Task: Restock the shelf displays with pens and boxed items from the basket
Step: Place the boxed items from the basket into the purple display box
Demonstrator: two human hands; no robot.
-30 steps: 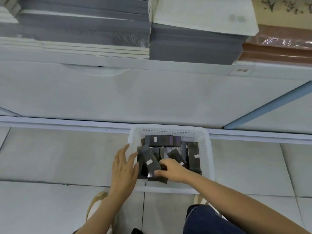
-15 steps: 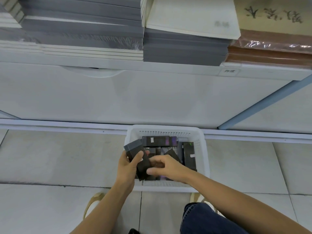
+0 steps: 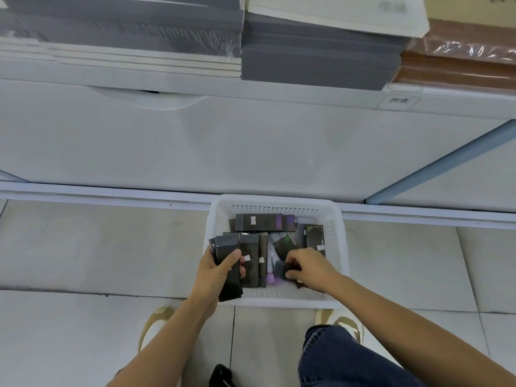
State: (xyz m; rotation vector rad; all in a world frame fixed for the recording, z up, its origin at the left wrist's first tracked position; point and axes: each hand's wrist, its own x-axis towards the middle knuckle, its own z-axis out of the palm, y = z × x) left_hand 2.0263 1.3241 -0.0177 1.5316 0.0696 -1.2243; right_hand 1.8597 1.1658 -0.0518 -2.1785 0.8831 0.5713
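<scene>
Since a sec ago right hand [image 3: 310,268] shifted over, pinching another box [image 3: 280,268] in the basket [image 3: 279,200], while left hand [image 3: 219,272] clamps the stack [image 3: 227,247], probably for one trip.

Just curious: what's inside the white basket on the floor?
Dark boxes, some white-stickered, and pale pens. The left hand grips a few boxes; the right hand pinches one, hiding whatever lies beneath.

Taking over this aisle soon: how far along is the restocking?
Early, it seems: no shelved pens or boxes show. In hand: the left hand grips a stack of dark rectangular boxes; the right hand pinches a small dark item inside the white plastic basket. Left: several dark boxes and pale pens in it.
</scene>
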